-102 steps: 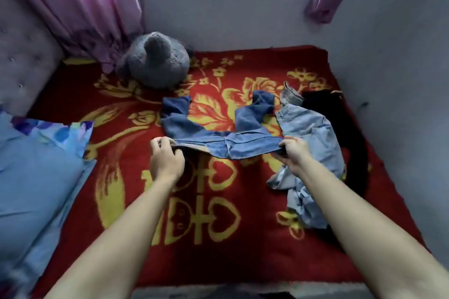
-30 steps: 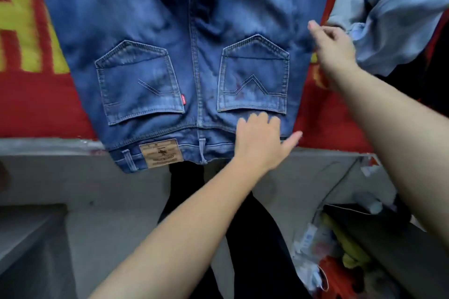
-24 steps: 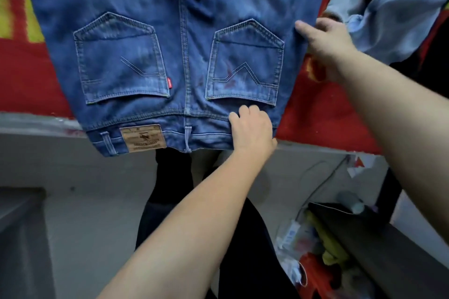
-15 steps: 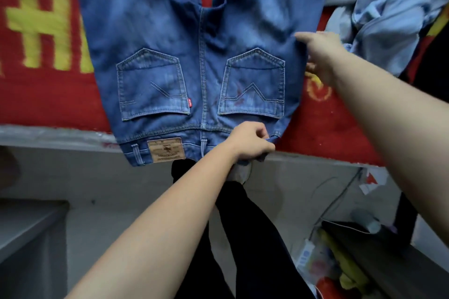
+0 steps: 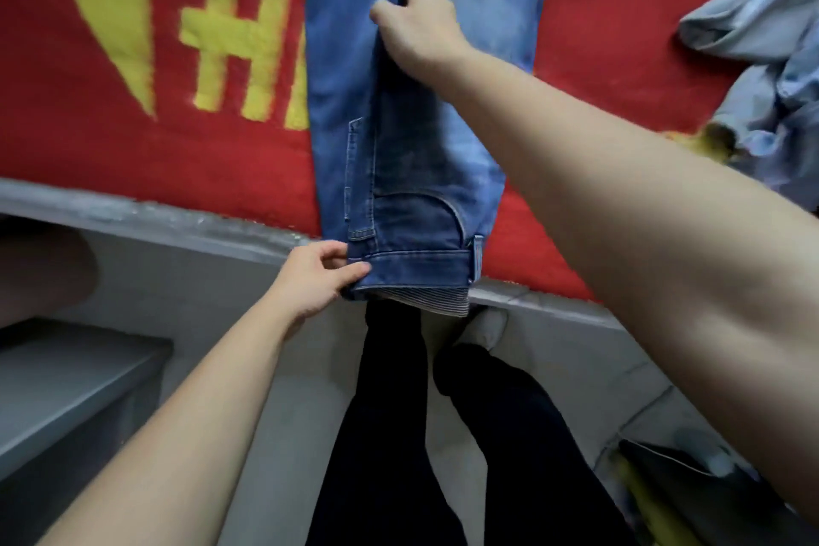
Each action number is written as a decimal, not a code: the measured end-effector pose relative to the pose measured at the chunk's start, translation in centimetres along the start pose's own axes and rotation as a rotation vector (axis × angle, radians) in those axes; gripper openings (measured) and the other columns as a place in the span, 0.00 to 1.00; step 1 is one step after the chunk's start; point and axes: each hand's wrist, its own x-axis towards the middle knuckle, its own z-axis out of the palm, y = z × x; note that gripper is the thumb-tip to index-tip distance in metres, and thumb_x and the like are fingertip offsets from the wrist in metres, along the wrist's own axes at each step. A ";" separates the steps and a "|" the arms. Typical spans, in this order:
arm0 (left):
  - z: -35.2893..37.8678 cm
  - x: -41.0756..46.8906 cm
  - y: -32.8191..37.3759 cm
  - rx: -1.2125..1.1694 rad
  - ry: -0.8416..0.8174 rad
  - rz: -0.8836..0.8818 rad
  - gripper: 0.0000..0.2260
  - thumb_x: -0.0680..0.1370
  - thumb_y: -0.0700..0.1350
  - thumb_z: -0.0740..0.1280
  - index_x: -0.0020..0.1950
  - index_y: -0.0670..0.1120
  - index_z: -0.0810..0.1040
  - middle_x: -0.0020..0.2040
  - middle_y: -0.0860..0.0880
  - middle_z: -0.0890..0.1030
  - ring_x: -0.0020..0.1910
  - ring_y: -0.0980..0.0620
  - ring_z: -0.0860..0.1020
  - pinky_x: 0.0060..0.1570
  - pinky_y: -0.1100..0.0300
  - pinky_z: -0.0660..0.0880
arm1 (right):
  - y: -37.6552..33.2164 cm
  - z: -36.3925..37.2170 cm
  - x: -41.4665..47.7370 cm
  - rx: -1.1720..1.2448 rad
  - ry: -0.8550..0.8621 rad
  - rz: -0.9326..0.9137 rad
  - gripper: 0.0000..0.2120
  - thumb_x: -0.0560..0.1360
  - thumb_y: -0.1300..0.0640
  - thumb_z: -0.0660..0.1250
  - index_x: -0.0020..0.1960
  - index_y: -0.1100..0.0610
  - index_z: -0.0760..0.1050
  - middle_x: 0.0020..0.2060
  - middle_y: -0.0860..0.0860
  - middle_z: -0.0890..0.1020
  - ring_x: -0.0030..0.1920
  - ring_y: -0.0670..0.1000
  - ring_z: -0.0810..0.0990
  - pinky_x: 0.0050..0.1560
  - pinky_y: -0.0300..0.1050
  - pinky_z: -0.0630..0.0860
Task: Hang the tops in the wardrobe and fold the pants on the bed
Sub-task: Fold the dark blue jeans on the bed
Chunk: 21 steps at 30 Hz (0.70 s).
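Observation:
A pair of blue jeans (image 5: 341,71) lies folded lengthwise, one leg over the other, on the red and yellow bed cover (image 5: 111,137). Its waistband hangs at the bed's near edge. My left hand (image 5: 317,279) pinches the left corner of the waistband between thumb and fingers. My right hand (image 5: 419,18) rests further up on the folded legs with its fingers spread over the denim. A crumpled light blue garment (image 5: 766,58) lies on the bed at the right.
The grey bed frame edge (image 5: 133,213) runs across the middle. Below it stand my legs in dark trousers (image 5: 390,434) on a pale floor. A grey step or shelf (image 5: 66,390) is at the lower left, a dark bag with yellow contents (image 5: 673,492) at lower right.
The jeans lay flat with both back pockets showing; now they are folded in half lengthwise. My right hand moved from their right edge onto the legs. My left hand shifted to the waistband's left corner.

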 end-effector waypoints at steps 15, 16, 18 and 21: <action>-2.1 4.0 -3.4 0.210 0.161 -0.095 0.12 0.73 0.42 0.74 0.52 0.37 0.79 0.51 0.37 0.82 0.51 0.39 0.80 0.53 0.45 0.78 | -0.1 8.9 3.4 -0.199 -0.429 0.085 0.10 0.79 0.50 0.64 0.53 0.54 0.65 0.48 0.52 0.75 0.46 0.49 0.73 0.42 0.41 0.72; -2.3 4.2 -2.9 0.219 0.132 -0.127 0.12 0.73 0.40 0.72 0.53 0.37 0.77 0.53 0.37 0.81 0.53 0.38 0.79 0.54 0.45 0.78 | -0.6 8.2 3.5 -0.195 -0.427 0.087 0.07 0.80 0.52 0.62 0.52 0.53 0.65 0.45 0.51 0.73 0.44 0.49 0.72 0.38 0.40 0.70; -3.0 4.2 -1.9 0.217 0.092 -0.160 0.08 0.73 0.37 0.67 0.51 0.38 0.76 0.52 0.35 0.80 0.54 0.36 0.79 0.51 0.45 0.77 | -0.9 6.3 3.1 -0.366 -0.364 -0.016 0.03 0.81 0.53 0.59 0.53 0.53 0.69 0.47 0.52 0.75 0.47 0.52 0.77 0.42 0.42 0.73; -3.8 4.2 -0.8 0.327 0.169 -0.127 0.05 0.72 0.37 0.63 0.37 0.43 0.70 0.42 0.40 0.78 0.48 0.36 0.77 0.39 0.50 0.71 | 2.2 3.6 -0.9 -0.519 -0.014 -0.226 0.18 0.80 0.51 0.60 0.66 0.57 0.74 0.62 0.55 0.77 0.63 0.54 0.76 0.65 0.47 0.71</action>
